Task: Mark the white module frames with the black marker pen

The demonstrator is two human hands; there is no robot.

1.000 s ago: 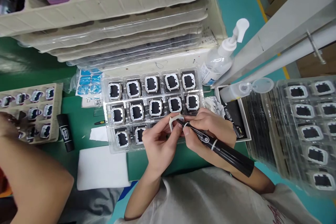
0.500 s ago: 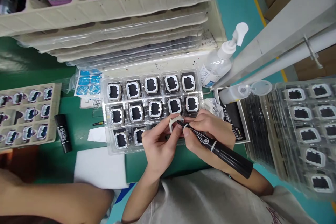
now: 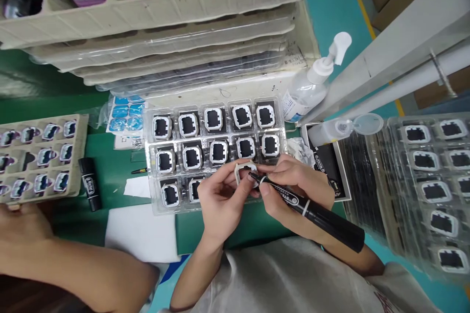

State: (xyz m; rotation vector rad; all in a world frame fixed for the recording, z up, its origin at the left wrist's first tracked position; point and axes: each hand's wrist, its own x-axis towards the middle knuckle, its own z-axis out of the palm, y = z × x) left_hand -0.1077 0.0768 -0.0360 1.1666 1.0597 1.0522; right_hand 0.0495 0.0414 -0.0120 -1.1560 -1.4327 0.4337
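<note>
My left hand (image 3: 224, 201) is closed on a small white square frame (image 3: 244, 168) with rounded corners and a dark inside. In my right hand (image 3: 297, 190) is a black marker pen (image 3: 323, 220), its tip against or very close to the frame's lower right edge. Part of the frame is hidden behind my fingers. Both hands are over the front edge of a clear plastic tray (image 3: 150, 144), which holds rows of similar white frames with black centres, such as this white frame (image 3: 219, 151). My hands cover part of its front row.
Stacked trays (image 3: 183, 7) stand at the back. A pump bottle (image 3: 306, 85) and an open box (image 3: 345, 176) are to the right, beside more stacked trays (image 3: 400, 195). Leftward lie another marker (image 3: 90, 185), a white cloth (image 3: 141, 232) and a co-worker's arm (image 3: 91, 269).
The frame in my left hand has tilted so more of its dark inside shows. My right hand and marker have shifted slightly right. The co-worker's hand has come up to the left tray.
</note>
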